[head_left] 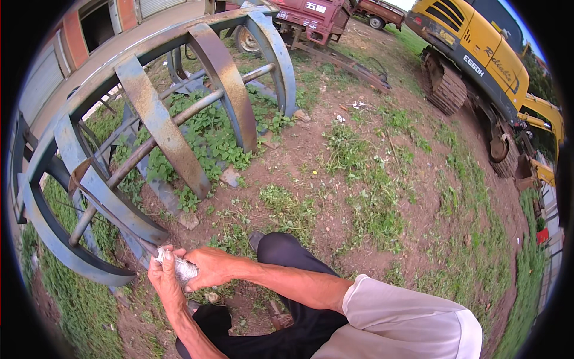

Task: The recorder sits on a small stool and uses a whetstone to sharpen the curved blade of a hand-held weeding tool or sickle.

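A long thin tool, which looks like a sickle (113, 214), slants up and left from my hands. Its shaft is dark and slender, and a rusty, bent blade shows at the far end. White wrapping (184, 270) covers its grip. My left hand (164, 280) is closed on the wrapped grip, thumb pressed along it. From the right, my right hand (208, 267) also closes around the wrapping, its fingers partly hidden. Just beyond is a blue, rusty frame of curved metal bars (161, 128); the tool overlaps it in view, and I cannot tell whether they touch.
Weeds (359, 203) and bare soil (299, 161) spread ahead, with loose stones (230, 176) near the frame. A yellow excavator (472, 54) stands at the far right. A dark red vehicle (311, 21) is at the back, before a building (75, 42). My bent knee (287, 254) is close below.
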Available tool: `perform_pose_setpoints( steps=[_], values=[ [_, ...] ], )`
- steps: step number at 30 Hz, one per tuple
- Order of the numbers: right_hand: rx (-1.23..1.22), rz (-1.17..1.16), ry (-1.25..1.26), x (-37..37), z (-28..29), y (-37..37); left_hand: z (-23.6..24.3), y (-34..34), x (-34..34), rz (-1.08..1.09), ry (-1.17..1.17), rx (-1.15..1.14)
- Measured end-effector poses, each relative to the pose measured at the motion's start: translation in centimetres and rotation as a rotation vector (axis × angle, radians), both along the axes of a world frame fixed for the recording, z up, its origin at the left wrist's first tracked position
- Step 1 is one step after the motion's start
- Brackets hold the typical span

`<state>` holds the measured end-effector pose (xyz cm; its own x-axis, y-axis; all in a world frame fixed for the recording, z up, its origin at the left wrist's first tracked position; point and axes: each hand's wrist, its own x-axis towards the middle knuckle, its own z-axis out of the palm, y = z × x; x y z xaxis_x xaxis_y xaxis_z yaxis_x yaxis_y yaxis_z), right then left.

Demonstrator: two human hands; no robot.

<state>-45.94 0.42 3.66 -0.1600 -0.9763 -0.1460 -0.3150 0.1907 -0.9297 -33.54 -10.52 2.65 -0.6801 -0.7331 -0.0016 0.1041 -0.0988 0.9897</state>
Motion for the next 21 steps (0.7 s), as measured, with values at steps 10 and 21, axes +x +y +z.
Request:
perform_pose_setpoints(
  steps=[10, 21],
  values=[
    [-0.478, -0.329, -0.542, -4.0, -2.5, -0.2, -0.1, 1.9, -1.0, -0.145, -0.172, -0.268],
    [-0.466, -0.483, -0.942, -4.6, -2.0, 0.0, -0.5, 3.7, -2.0, -0.387, -0.199, -0.063]
  ],
)
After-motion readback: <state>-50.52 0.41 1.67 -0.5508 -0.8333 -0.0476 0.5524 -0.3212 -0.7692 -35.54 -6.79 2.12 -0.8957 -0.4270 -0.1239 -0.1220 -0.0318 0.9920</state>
